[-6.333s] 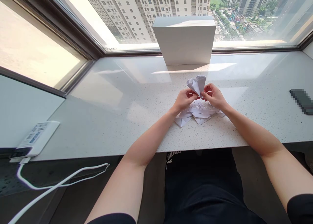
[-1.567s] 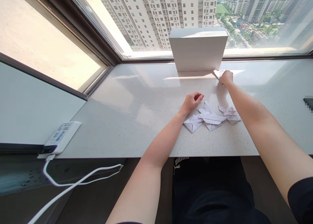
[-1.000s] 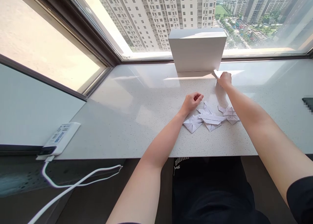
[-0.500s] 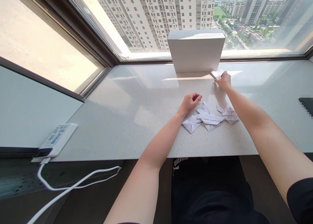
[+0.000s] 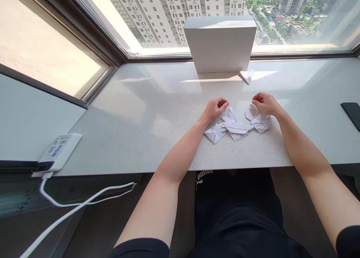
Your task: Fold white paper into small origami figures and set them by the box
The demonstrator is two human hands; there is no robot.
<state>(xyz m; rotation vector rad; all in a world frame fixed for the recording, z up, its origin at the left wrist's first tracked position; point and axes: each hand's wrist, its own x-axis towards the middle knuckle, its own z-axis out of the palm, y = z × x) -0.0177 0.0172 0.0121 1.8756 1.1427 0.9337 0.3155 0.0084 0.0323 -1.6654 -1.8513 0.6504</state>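
Several folded white paper pieces (image 5: 237,127) lie in a loose heap on the speckled stone sill (image 5: 157,111) in front of me. My left hand (image 5: 215,108) rests at the heap's left side, fingers curled loosely with nothing in them. My right hand (image 5: 264,103) hovers over the rightmost folded piece (image 5: 261,122), fingers curled, nothing visible in them. One more folded paper piece (image 5: 247,76) lies apart, at the right foot of the white box (image 5: 221,44).
The white box stands against the window at the back. A dark phone (image 5: 351,114) lies at the sill's right edge. At the left edge sits a white power bank (image 5: 57,151) with a white cable (image 5: 78,207) hanging below. Glass panes (image 5: 45,48) border the left.
My right hand let go of a folded paper piece beside the white box and drew back to the heap. My left hand stayed put. The view tilted slightly.
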